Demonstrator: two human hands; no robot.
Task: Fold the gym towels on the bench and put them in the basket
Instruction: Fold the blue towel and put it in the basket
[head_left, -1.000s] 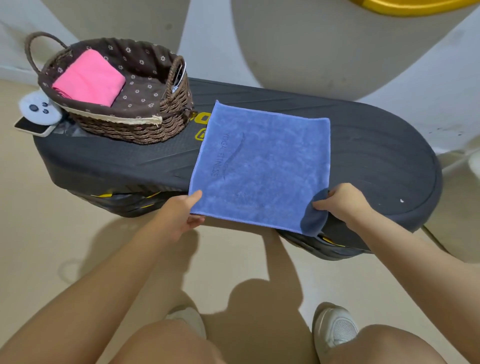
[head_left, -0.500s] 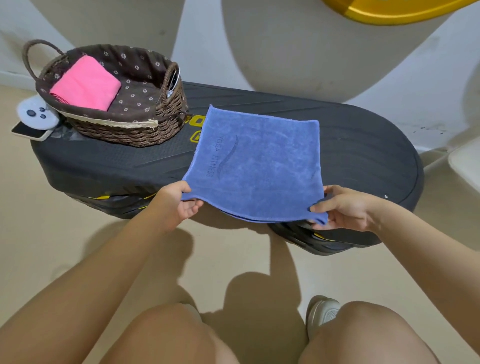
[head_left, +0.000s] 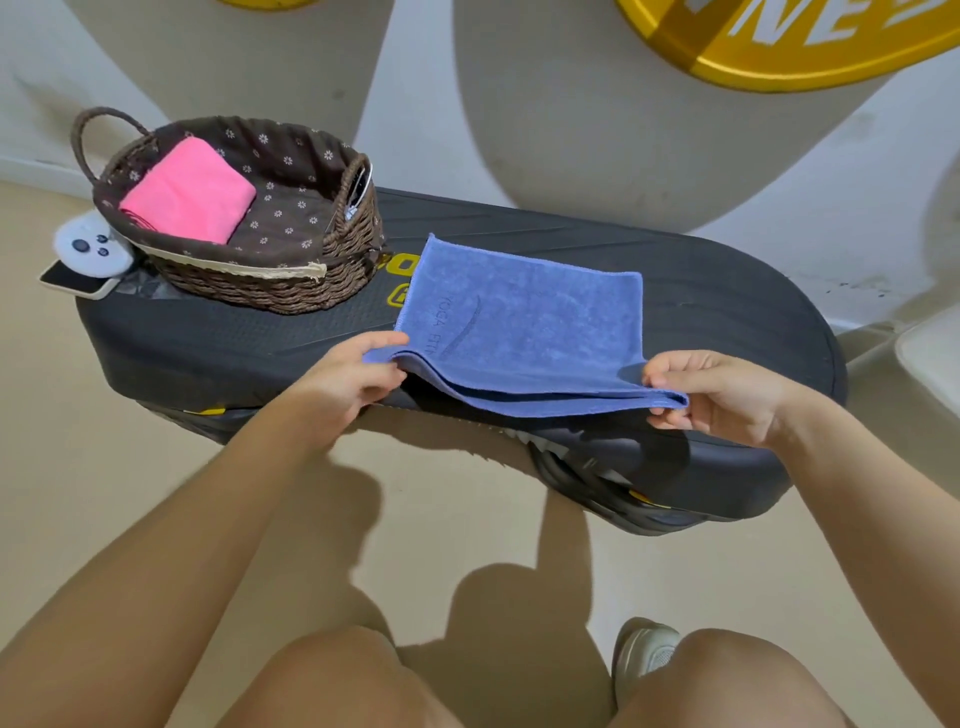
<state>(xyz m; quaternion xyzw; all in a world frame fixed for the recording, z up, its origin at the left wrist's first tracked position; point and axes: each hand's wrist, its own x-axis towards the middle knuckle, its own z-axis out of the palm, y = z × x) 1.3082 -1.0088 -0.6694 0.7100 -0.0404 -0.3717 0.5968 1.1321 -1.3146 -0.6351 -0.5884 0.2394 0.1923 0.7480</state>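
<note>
A blue towel (head_left: 524, 322), doubled over, lies across the middle of the black bench (head_left: 727, 312). Its near edge is lifted off the bench. My left hand (head_left: 348, 379) pinches the near left corner, and my right hand (head_left: 722, 395) pinches the near right corner. A brown wicker basket (head_left: 260, 286) with a dotted lining stands on the bench's left end. A folded pink towel (head_left: 189, 195) lies inside it at the left.
A white game controller (head_left: 88, 249) and a phone (head_left: 78, 280) sit at the bench's left tip beside the basket. Another phone (head_left: 360, 182) is tucked in the basket's right rim. A white wall with a yellow sign (head_left: 779, 47) rises behind. My knees and a white shoe (head_left: 644, 649) are below.
Both hands have raised the towel's near edge off the bench and carried it away from me, so the visible top face is shorter.
</note>
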